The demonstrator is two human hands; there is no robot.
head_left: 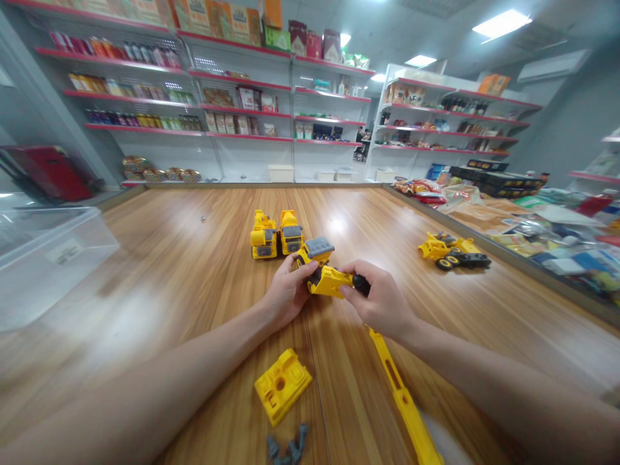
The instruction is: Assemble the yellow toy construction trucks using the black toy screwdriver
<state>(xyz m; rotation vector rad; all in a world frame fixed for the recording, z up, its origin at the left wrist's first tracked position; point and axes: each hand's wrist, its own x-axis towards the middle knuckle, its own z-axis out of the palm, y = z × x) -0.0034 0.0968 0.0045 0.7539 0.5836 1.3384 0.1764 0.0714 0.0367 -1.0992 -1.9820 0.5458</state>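
Note:
My left hand (pixel 287 290) is closed around a yellow toy truck (pixel 320 248) with a grey cab top and dark wheels, tilted above the table. From the right, my right hand (pixel 382 297) grips what looks like a screwdriver with a black handle end (pixel 361 284), held against the truck's yellow part; its tip is hidden. Nearer to me lies a yellow toy body plate (pixel 283 386) with a round hole. Below it are small grey plastic pieces (pixel 287 447). Under my right forearm, a long yellow slotted arm piece (pixel 404 400) rests on the wood.
Two yellow toy trucks (pixel 276 234) stand just beyond my left hand. Yellow and black toy vehicle parts (pixel 453 250) lie to the right. A clear plastic bin (pixel 53 258) is at the left. Packaged goods (pixel 547 219) lie past the table's right edge; stocked shelves (pixel 242 84) stand behind.

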